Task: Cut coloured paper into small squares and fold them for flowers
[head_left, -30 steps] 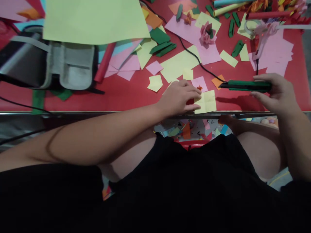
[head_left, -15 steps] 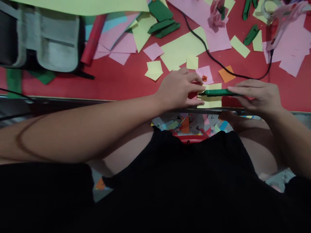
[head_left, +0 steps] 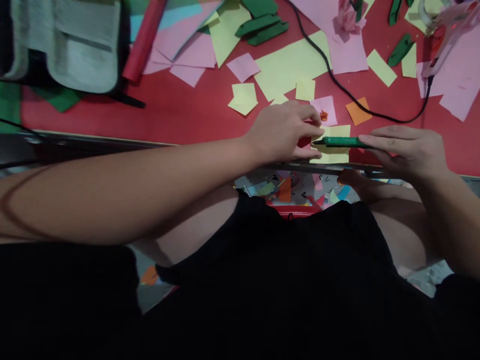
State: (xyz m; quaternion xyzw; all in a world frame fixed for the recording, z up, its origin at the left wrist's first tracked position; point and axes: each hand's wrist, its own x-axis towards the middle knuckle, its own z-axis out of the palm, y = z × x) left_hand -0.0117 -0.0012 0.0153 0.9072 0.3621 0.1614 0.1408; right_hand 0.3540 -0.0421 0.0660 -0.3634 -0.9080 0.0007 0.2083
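One green cutter (head_left: pixel 343 142) gripped in our right hand (head_left: pixel 412 150), its tip over yellow paper (head_left: pixel 333 157), our left hand (head_left: pixel 281 132), fingers spread, at the paper's left edge, red table (head_left: pixel 195 117) beneath

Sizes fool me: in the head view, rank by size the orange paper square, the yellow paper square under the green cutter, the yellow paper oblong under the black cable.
Yellow paper oblong
Yellow paper square, partly covered
Orange paper square
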